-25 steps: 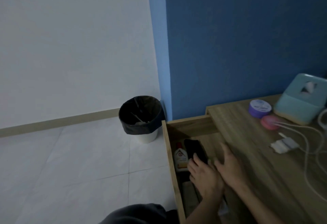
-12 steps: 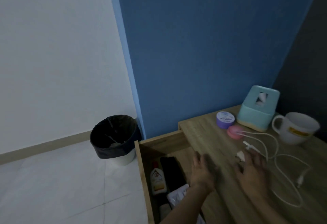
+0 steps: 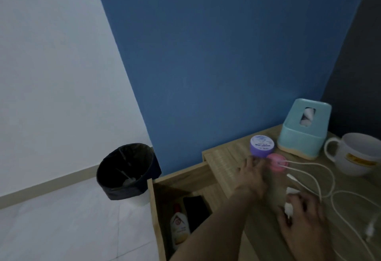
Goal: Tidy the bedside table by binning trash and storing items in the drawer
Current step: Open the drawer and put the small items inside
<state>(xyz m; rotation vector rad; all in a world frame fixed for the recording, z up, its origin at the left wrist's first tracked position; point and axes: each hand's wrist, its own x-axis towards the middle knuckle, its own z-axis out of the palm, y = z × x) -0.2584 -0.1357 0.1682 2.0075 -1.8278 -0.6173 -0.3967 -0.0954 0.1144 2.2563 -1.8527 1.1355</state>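
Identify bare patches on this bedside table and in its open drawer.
Bare: the wooden tabletop corner left of the round purple jar; the drawer floor beyond the black flat case. Crowded: looping white cables between white mug and right hand gripping the white charger plug.

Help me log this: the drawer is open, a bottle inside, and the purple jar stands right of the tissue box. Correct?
No: the head view shows the jar left of the tissue box. The drawer is open, a bottle inside.
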